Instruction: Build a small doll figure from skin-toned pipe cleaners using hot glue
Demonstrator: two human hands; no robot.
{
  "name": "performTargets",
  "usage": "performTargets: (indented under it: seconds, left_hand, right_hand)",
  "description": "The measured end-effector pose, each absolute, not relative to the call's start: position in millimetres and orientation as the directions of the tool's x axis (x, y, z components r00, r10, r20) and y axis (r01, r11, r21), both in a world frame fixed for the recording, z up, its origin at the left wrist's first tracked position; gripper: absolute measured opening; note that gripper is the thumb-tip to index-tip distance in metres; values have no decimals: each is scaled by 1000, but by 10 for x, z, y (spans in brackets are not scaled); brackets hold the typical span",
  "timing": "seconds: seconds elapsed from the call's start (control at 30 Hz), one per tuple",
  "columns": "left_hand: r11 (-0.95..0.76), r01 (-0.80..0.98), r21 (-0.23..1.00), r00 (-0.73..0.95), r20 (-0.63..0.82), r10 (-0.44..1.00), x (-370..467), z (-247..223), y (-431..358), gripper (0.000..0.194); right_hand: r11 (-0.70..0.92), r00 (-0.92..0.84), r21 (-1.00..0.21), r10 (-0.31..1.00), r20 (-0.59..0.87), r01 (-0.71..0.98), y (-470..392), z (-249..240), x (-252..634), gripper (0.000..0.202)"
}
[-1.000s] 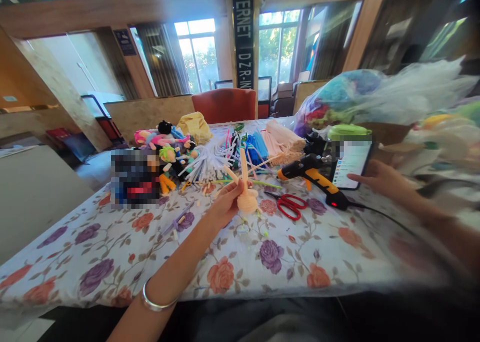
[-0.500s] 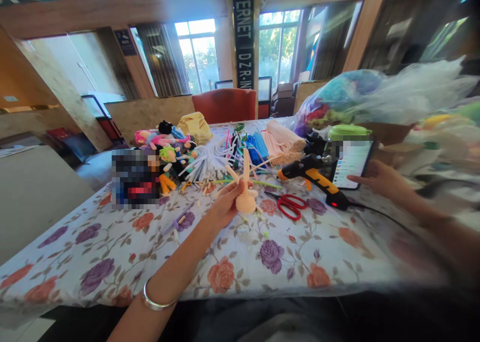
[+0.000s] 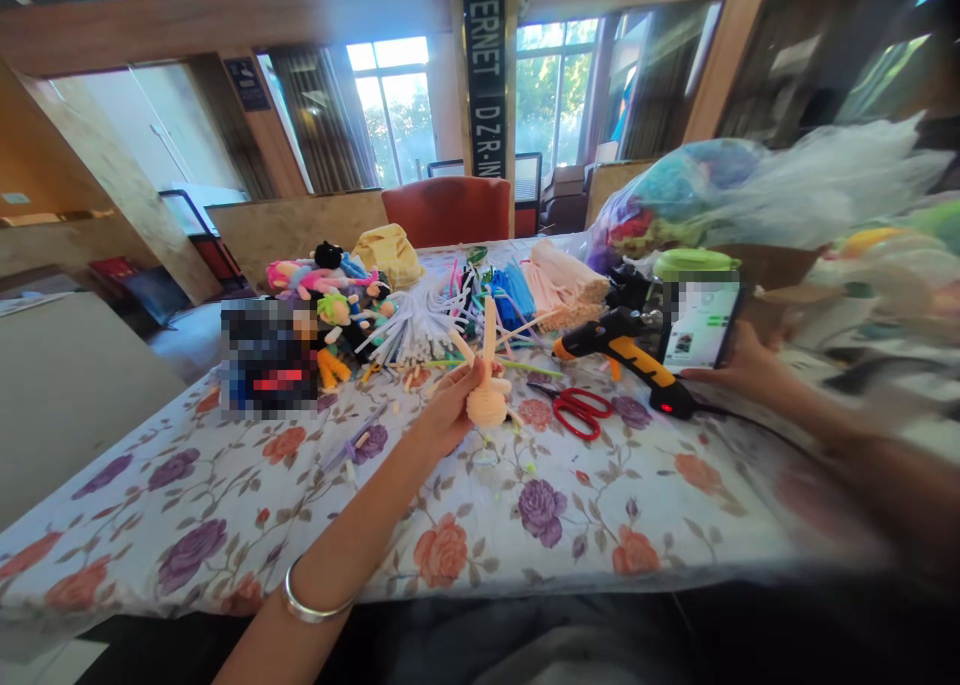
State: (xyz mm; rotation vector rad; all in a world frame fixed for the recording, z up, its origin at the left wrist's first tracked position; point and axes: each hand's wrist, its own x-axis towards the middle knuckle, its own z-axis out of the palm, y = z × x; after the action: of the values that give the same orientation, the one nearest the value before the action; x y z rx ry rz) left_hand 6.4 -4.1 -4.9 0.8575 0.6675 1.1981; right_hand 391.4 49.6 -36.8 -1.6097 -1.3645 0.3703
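Note:
My left hand (image 3: pixel 451 407) pinches a peach-coloured doll body (image 3: pixel 487 407) made of fuzzy pipe cleaners, its round end down and long stems pointing up. At the right, my right hand (image 3: pixel 754 367) grips a phone (image 3: pixel 699 333) by its right side, thumb near the lower edge of the lit screen. Between the hands lie red-handled scissors (image 3: pixel 581 411) and a black and yellow glue gun (image 3: pixel 634 353) with a red light on it. The glue gun sits just left of the phone.
Bundles of white pipe cleaners (image 3: pixel 416 320), blue ones (image 3: pixel 511 300) and peach ones (image 3: pixel 562 280) lie behind. Finished dolls (image 3: pixel 330 277) are piled at the left back. Plastic bags (image 3: pixel 675 190) crowd the right. A cord runs from the glue gun across the flowered tablecloth (image 3: pixel 480 555).
The phone screen shows a different page, from a list to what looks like a chat. My right thumb has moved down from the screen to its lower edge. My left hand stays put.

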Motion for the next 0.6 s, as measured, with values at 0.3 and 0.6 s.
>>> performTargets:
  seconds: [0.3, 0.6]
  left_hand:
    - [124, -505, 854, 249, 7, 968, 62, -51, -49, 40]
    - [120, -504, 855, 258, 17, 966, 66, -45, -58, 39]
  right_hand:
    - [51, 283, -688, 887, 364, 724, 573, -482, 4027, 80]
    - [172, 241, -815, 904, 354, 553, 820, -695, 4214, 87]
